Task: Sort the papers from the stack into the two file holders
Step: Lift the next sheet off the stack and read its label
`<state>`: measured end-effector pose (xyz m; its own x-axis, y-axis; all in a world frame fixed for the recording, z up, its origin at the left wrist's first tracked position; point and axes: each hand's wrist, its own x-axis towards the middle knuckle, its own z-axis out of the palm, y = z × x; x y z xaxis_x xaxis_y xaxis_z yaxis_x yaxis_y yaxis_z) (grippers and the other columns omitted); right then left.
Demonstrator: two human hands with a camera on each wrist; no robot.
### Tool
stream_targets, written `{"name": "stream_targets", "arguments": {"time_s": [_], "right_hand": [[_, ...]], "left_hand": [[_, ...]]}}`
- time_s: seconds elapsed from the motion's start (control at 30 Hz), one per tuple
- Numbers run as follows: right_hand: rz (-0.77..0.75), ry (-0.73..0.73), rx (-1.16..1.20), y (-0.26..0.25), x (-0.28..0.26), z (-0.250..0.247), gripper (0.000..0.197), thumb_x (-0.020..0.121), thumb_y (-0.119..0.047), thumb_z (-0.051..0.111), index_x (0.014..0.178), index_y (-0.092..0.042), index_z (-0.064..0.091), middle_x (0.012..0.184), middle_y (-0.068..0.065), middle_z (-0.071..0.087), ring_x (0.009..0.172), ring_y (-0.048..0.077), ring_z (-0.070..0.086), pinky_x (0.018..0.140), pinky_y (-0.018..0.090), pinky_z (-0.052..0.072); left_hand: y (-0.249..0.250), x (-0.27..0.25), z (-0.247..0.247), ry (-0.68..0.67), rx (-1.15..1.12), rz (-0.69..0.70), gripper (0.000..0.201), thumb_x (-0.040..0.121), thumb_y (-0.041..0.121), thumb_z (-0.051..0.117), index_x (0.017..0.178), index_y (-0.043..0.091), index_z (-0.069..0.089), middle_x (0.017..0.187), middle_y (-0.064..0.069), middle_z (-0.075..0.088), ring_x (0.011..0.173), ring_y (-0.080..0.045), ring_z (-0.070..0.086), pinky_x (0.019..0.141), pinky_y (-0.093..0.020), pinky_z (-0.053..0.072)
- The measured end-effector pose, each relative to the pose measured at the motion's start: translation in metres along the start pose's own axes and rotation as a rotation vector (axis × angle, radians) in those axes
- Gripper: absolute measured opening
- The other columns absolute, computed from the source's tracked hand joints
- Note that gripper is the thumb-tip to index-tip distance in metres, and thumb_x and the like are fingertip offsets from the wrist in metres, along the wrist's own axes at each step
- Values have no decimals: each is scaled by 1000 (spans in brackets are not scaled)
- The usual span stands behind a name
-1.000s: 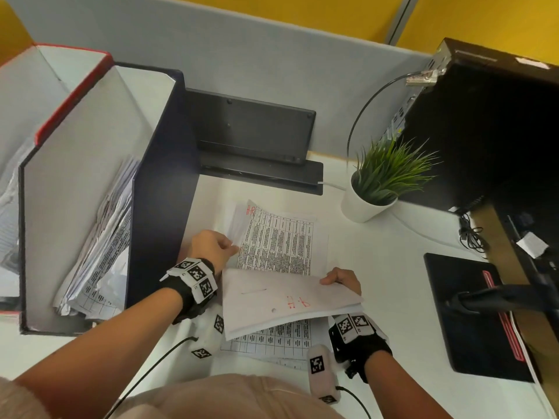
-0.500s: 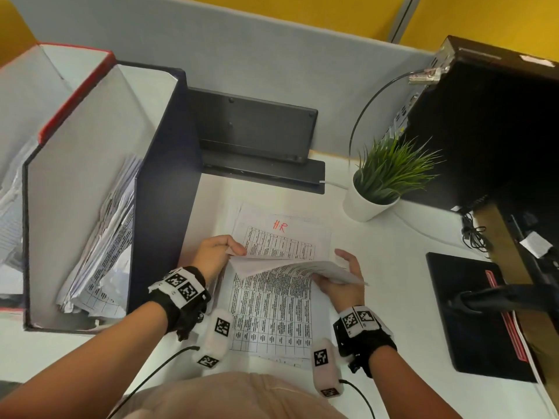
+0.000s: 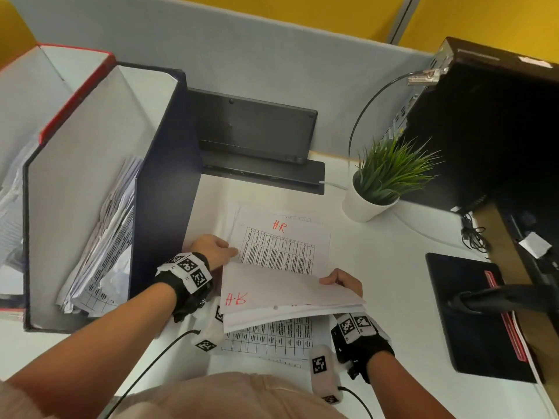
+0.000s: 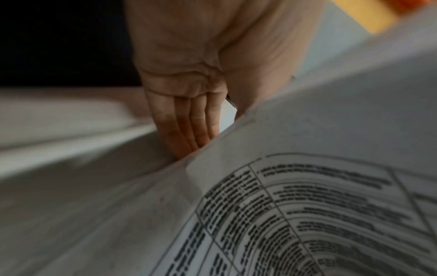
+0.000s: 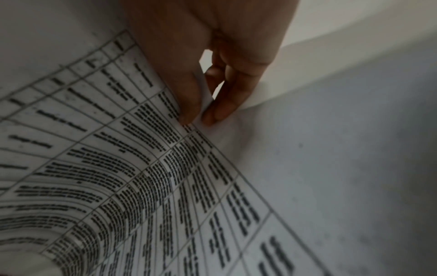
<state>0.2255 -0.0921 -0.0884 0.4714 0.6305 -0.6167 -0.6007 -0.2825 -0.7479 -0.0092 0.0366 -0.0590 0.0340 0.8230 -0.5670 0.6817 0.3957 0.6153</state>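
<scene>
A stack of printed table sheets point(image 3: 281, 255) lies on the white desk; its exposed top sheet is marked "H.R" in red. My right hand point(image 3: 341, 282) pinches the right edge of several turned-back sheets point(image 3: 287, 294), thumb and fingers point(image 5: 212, 112) either side of the paper point(image 5: 118, 168). My left hand point(image 3: 214, 249) rests at the stack's left edge with fingers point(image 4: 189, 121) straight, their tips hidden behind a lifted sheet point(image 4: 307, 186). The dark blue file holder point(image 3: 160, 176) stands to the left and holds crumpled papers point(image 3: 102, 252). A red-edged file holder point(image 3: 75, 95) stands beyond it.
A potted green plant point(image 3: 381, 182) sits right of the stack. A black stand point(image 3: 254, 131) lies behind the papers against the grey partition. A black computer case point(image 3: 484, 131), loose cables point(image 3: 475, 234) and a black mat point(image 3: 472, 313) fill the right side.
My right hand has turned another sheet back toward me onto the held bundle, so its red "H.R" shows through reversed. The left hand stayed at the stack's left edge.
</scene>
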Motion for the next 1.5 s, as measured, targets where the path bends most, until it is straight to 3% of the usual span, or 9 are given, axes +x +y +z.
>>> {"name": "stream_targets", "arguments": {"time_s": [0.27, 0.47, 0.63, 0.83, 0.97, 1.07, 1.2, 1.33, 1.5], "right_hand": [[-82, 47, -25, 2, -1, 7, 47, 63, 21, 43, 30, -12, 44, 44, 1, 41, 42, 16, 41, 43, 15, 40], [-3, 81, 51, -4, -1, 10, 39, 61, 16, 38, 33, -12, 36, 45, 2, 35, 45, 18, 35, 45, 18, 36], [44, 74, 56, -3, 0, 10, 42, 67, 14, 41, 32, -8, 51, 51, 5, 51, 51, 21, 45, 55, 25, 42], [-134, 84, -154, 1, 0, 3, 54, 73, 18, 40, 30, -12, 50, 47, 5, 59, 61, 23, 50, 52, 20, 46], [-422, 84, -739, 2, -3, 0, 44, 69, 5, 74, 54, -15, 38, 55, -1, 47, 59, 15, 43, 44, 8, 30], [-465, 94, -618, 0, -6, 3, 46, 60, 5, 82, 82, -11, 45, 62, 0, 50, 56, 11, 46, 45, 4, 36], [-350, -108, -324, -4, -8, 4, 65, 66, 24, 67, 119, -8, 46, 89, 15, 61, 77, 19, 59, 65, 14, 52], [-398, -64, -794, -7, -7, 4, 13, 72, 1, 75, 77, -7, 67, 75, 7, 64, 70, 17, 57, 66, 19, 48], [-201, -24, -358, -4, -5, 0, 31, 71, 23, 48, 57, -4, 51, 42, -3, 46, 40, 8, 42, 46, 16, 37]], "left_hand": [[6, -9, 7, 179, -11, 92, 28, 66, 28, 83, 62, 14, 59, 69, 2, 63, 62, -8, 55, 51, -17, 38], [-5, -11, 7, 159, 29, 213, 34, 82, 16, 69, 53, 13, 52, 55, 1, 49, 55, -12, 45, 55, -19, 38], [-15, -16, 8, 227, -65, 302, 21, 86, 9, 64, 106, 6, 69, 92, -9, 70, 82, -15, 60, 81, -22, 44], [-15, -28, 8, 290, -95, 548, 15, 81, 1, 66, 85, 14, 72, 79, 0, 70, 68, -10, 62, 61, -8, 47], [-10, -32, 5, 120, -244, 497, 34, 80, -8, 57, 99, 18, 67, 80, 5, 64, 65, -8, 54, 58, -5, 45], [-6, -31, 2, 54, -287, 450, 19, 80, -13, 53, 82, 0, 67, 75, -4, 61, 68, -13, 53, 60, -10, 44], [-7, -31, -2, -86, -297, 431, 38, 75, -22, 54, 54, 10, 57, 74, -2, 55, 73, -13, 52, 66, -13, 44], [-8, -27, 0, -43, -291, 347, 34, 81, -16, 49, 64, 10, 63, 85, -4, 61, 85, -19, 57, 65, -11, 45], [-8, -6, -3, 23, -254, 75, 22, 89, 17, 58, 107, 5, 65, 113, -17, 65, 107, -33, 59, 99, -43, 45]]}}
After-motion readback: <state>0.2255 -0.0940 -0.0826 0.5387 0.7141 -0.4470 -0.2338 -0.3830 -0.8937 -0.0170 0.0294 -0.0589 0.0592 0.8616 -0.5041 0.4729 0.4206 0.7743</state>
